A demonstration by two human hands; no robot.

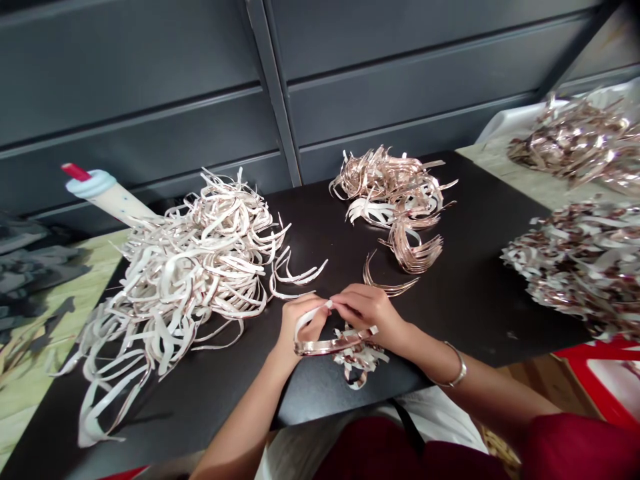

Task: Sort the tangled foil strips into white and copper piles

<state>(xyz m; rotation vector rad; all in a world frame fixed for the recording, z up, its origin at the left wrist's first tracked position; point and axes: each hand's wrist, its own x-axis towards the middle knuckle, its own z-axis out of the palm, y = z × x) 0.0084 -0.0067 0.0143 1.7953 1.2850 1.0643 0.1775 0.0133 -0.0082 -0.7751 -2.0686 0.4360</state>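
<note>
Black counter (475,280) is backed by dark grey panels (410,100); white strips (200,247) are heaped left, rose-gold strips (385,173) right of centre. Curled strip (320,347) is pinched by left hand (296,323) and right hand (373,312), held close together at near side, frilly bundle (360,360) seen just below

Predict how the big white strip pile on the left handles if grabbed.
White strip pile: likely floppy, given its thin, looping curls. Probably light for its bulk, being loosely heaped. Grabbing part may drag more along, since strands cross.
</note>
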